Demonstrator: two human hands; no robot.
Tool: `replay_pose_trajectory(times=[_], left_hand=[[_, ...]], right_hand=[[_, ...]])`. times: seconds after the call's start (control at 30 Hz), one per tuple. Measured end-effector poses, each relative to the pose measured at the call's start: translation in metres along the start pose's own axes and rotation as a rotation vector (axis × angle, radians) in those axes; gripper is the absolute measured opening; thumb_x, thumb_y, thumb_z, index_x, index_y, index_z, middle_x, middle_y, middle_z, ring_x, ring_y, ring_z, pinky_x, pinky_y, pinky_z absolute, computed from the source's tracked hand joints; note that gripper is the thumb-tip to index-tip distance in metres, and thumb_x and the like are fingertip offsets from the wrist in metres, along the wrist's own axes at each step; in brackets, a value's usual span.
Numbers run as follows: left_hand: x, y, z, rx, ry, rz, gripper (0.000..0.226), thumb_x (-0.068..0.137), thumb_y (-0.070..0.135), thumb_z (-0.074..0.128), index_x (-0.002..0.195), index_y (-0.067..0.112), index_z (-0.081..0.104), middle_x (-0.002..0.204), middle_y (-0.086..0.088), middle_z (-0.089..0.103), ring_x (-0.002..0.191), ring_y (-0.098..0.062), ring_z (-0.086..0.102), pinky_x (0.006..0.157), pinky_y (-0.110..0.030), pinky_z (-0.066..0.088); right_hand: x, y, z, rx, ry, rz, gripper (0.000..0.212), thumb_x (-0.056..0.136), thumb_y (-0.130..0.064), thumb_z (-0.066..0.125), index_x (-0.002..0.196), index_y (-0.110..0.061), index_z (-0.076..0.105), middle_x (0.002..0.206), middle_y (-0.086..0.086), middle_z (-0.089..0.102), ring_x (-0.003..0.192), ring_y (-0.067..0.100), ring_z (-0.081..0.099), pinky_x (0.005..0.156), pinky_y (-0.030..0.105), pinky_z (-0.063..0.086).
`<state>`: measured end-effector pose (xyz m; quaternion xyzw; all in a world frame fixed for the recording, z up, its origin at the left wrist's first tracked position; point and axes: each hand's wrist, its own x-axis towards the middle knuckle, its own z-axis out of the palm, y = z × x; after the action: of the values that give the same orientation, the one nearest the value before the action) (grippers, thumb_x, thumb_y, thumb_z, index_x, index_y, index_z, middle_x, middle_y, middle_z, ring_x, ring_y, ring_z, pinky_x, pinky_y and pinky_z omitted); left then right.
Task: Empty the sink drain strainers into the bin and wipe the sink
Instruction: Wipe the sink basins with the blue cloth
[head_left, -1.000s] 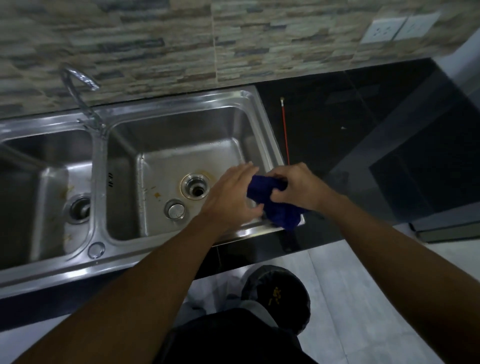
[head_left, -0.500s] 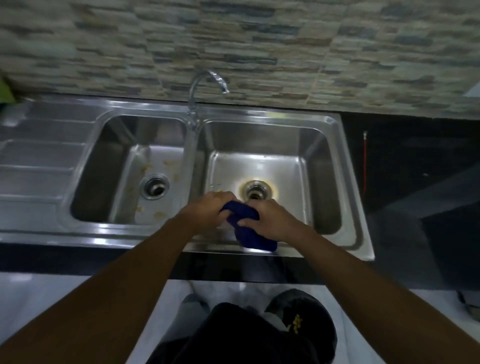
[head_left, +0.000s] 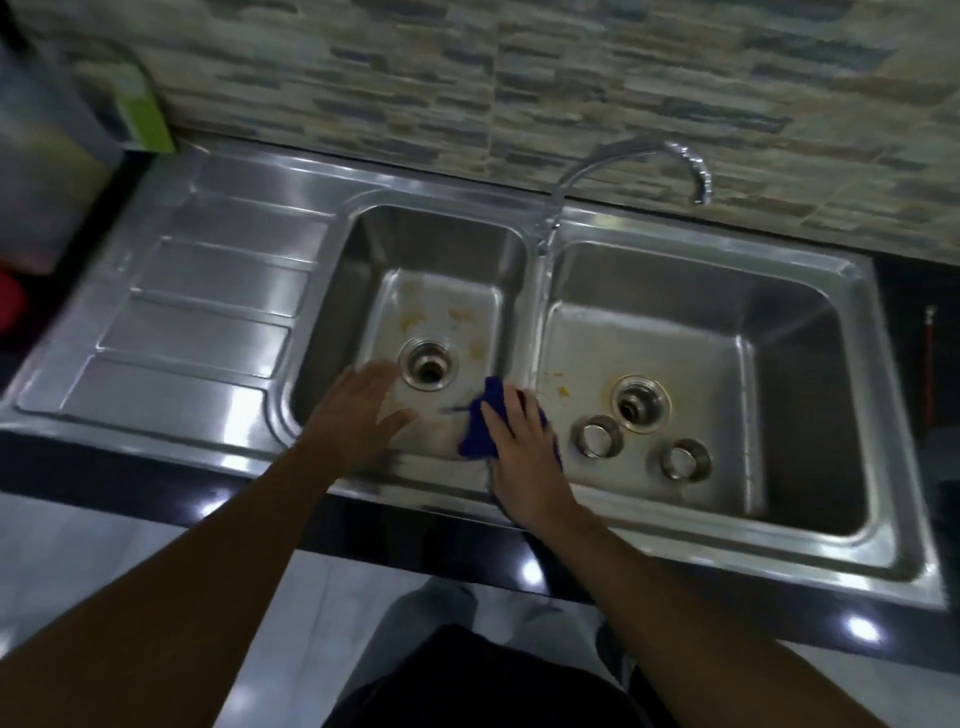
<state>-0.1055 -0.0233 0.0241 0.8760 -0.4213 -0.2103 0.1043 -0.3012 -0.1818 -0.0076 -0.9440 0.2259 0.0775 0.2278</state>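
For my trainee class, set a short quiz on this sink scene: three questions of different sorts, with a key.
1. True or false: both drain strainers lie loose in the right basin.
2. Which hand rests on the blue cloth? A left, B right, C both.
3. Fill in: the ribbed drainboard is on the sink's ____ side.
Key: 1 true. 2 B, the right hand. 3 left.
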Motion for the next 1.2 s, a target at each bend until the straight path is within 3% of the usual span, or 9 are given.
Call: replay_pose_trajectory(times=[0.07,0.13,0.33,0.57,0.73,0.87,0.93,1.03,1.2], left_hand=[[-0.006,-0.028,0.001,-0.005,0.052,-0.044,0.078,0.091,0.057,0.031,0.151,0.008,0.041,0.159,-0.012,0.039,0.152,-0.028,0.028,0.127,-0.044,0.013],[-0.008,-0.053,0.000,-0.002,0.133,-0.058,0.070,0.094,0.048,0.034,0.149,0.005,0.043,0.159,-0.015,0.038,0.153,-0.031,0.026,0.126,-0.048,0.016],[0.015,-0.109,-0.009,0.013,0.228,-0.079,0.066,0.102,0.046,0.026,0.156,0.006,0.029,0.166,-0.014,0.021,0.156,-0.029,0.014,0.127,-0.050,0.012],[0.036,-0.132,0.006,0.078,0.321,-0.073,0.064,0.105,0.045,0.023,0.158,0.009,0.023,0.168,-0.010,0.015,0.158,-0.021,0.006,0.128,-0.045,0.009],[0.035,-0.125,0.002,0.078,0.321,-0.076,0.063,0.105,0.039,0.025,0.158,0.004,0.024,0.168,-0.013,0.015,0.158,-0.023,0.006,0.128,-0.047,0.010],[0.035,-0.125,0.001,0.054,0.304,-0.078,0.064,0.104,0.039,0.024,0.158,0.005,0.022,0.168,-0.012,0.012,0.158,-0.023,0.004,0.128,-0.048,0.010],[0.035,-0.126,0.001,0.044,0.308,-0.073,0.064,0.104,0.039,0.024,0.158,0.005,0.022,0.168,-0.012,0.013,0.158,-0.023,0.005,0.128,-0.049,0.011],[0.035,-0.128,0.002,0.044,0.303,-0.071,0.064,0.104,0.039,0.023,0.158,0.005,0.022,0.168,-0.012,0.013,0.158,-0.023,0.005,0.128,-0.049,0.011],[0.037,-0.133,0.007,0.047,0.305,-0.069,0.064,0.105,0.043,0.020,0.158,0.007,0.020,0.168,-0.010,0.013,0.158,-0.021,0.004,0.128,-0.049,0.010]], right_hand=[[0.004,-0.007,0.015,-0.019,0.049,0.091,0.087,0.089,-0.012,0.062,0.160,-0.022,0.013,0.168,0.004,-0.013,0.155,0.031,-0.009,0.121,0.062,0.013],[0.015,-0.007,0.017,0.002,0.111,0.109,0.092,0.084,-0.006,0.065,0.160,-0.021,0.015,0.168,0.003,-0.012,0.155,0.029,-0.010,0.122,0.063,0.013],[0.096,0.028,-0.015,0.134,0.249,0.085,0.074,0.091,0.002,0.057,0.157,-0.016,0.029,0.168,0.008,0.011,0.155,0.032,0.000,0.123,0.058,0.016],[0.182,0.059,-0.042,0.178,0.391,0.145,0.067,0.098,0.001,0.049,0.159,-0.015,0.024,0.168,0.008,0.011,0.156,0.033,0.002,0.125,0.041,0.021],[0.132,0.025,-0.017,0.157,0.419,0.192,0.068,0.092,0.001,0.054,0.155,-0.010,0.033,0.166,0.014,0.016,0.155,0.038,0.005,0.126,0.054,0.012],[0.082,0.000,0.009,0.150,0.486,0.235,0.064,0.088,-0.004,0.050,0.151,-0.009,0.042,0.164,0.015,0.023,0.154,0.036,0.003,0.125,0.049,-0.004],[0.082,0.002,0.008,0.157,0.563,0.196,0.062,0.086,0.004,0.047,0.147,-0.003,0.045,0.160,0.018,0.031,0.153,0.036,0.014,0.126,0.053,0.010],[0.101,0.011,-0.003,0.122,0.600,0.130,0.068,0.075,0.021,0.059,0.141,0.005,0.051,0.149,0.019,0.049,0.143,0.037,0.040,0.116,0.057,0.035],[0.164,0.033,-0.042,0.099,0.497,0.162,0.065,0.079,0.021,0.058,0.140,-0.002,0.055,0.150,0.015,0.049,0.143,0.030,0.043,0.122,0.038,0.030]])
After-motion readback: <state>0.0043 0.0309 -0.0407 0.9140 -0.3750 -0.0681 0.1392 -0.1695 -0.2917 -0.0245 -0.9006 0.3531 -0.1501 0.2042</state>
